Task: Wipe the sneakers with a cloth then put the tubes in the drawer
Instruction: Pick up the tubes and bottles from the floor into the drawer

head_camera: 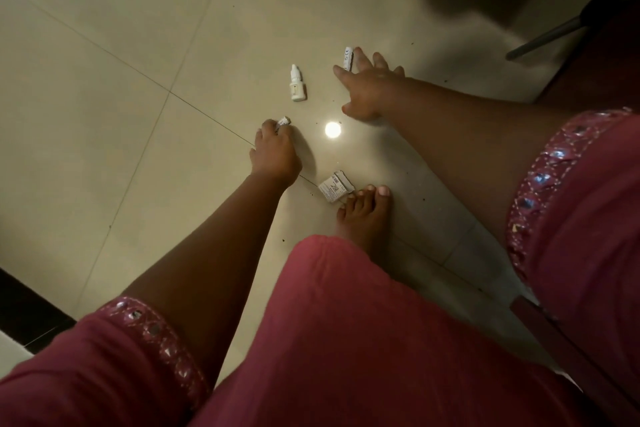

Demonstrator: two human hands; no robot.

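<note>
- The left hand [275, 149] is seen low over the tiled floor [104, 97], its fingers curled round a small white tube [283, 121] of which only the tip shows past the knuckles.
- The right hand [367, 87] is stretched out with fingers spread and nearly straight; a second tube [347, 59] is touched at the fingertips, but no closed hold on it can be made out (whether it is pinched cannot be told).
- A small white dropper bottle [297, 84] lies on the floor between the two hands, apart from both.
- A small printed carton [335, 188] lies just beside the toes of a bare foot [363, 218].
- No sneakers, cloth or drawer are in view, so the wiping step is judged to be behind and the gathering of tubes to be in hand.
- Risk: the far tube could be nudged away and rolled over the smooth tile if it is pressed by straight fingers instead of being closed on.
- Risk: the carton could be kicked or trodden on by the foot as weight is shifted.
- Risk: the bottle could be left behind, since both hands are occupied (a metal chair leg [547, 36] stands beyond).
</note>
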